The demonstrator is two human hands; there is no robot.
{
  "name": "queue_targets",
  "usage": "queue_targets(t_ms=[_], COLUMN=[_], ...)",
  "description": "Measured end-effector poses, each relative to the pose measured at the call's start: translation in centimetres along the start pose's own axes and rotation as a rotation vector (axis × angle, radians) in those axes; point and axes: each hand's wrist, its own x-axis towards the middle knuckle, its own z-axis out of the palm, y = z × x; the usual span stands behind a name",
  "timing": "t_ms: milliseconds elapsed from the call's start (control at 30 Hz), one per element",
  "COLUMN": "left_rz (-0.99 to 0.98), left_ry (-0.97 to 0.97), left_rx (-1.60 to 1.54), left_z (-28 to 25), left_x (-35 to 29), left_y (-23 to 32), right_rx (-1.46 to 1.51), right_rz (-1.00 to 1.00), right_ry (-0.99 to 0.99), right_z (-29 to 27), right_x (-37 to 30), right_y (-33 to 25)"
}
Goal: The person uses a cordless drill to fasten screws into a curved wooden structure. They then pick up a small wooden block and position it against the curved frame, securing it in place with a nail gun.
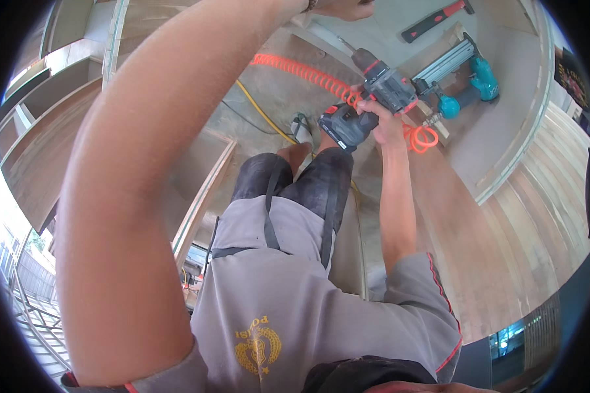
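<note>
My right hand (385,122) is wrapped round the grip of a grey and black cordless drill (390,88) with red trim. The drill's bit points to the upper left, and its black battery pack (347,126) sits toward my legs. Raised across the left of the view, my left arm reaches to the top edge. Only part of my left hand (343,8) shows there, close to a pale panel, and most of its fingers are cut off. Beside the drill lies a teal and silver air nailer (469,75), joined to a coiled orange air hose (308,71).
A hammer (436,21) with a red and black handle lies on the pale panel (390,26) beyond the nailer. A wide wooden slatted surface (511,262) spreads to my right. Wooden cabinet frames (46,131) stand at left. A yellow cord (259,110) crosses the floor near my foot.
</note>
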Motion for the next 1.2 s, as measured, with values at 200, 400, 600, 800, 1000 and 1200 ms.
queue_targets(t_ms=[200,400,600,800,1000,1200], left_rz=[0.081,0.013,-0.009,0.08,0.069,0.045], left_ry=[0.028,-0.005,0.013,0.106,0.125,0.099], left_rx=[0.015,0.043,0.033,-0.025,0.019,0.011], left_z=[-0.3,-0.7,-0.8,0.8,0.5,0.3], left_x=[1.5,0.3,-0.6,0.7,0.1,0.0], left_y=[-0.7,0.0,-0.6,-1.0,-0.9,-0.9], right_rx=[-0.048,-0.157,-0.063,-0.072,0.002,-0.084], right_rz=[-0.045,0.133,0.401,0.503,0.466,0.539], right_ry=[0.113,-0.107,-0.197,-0.094,-0.063,-0.09], right_z=[2.5,9.4,14.9,15.6,16.5,16.8], right_x=[-4.0,-2.7,1.3,6.7,7.2,6.7], right_y=[-1.2,0.5,0.2,1.0,1.3,3.1])
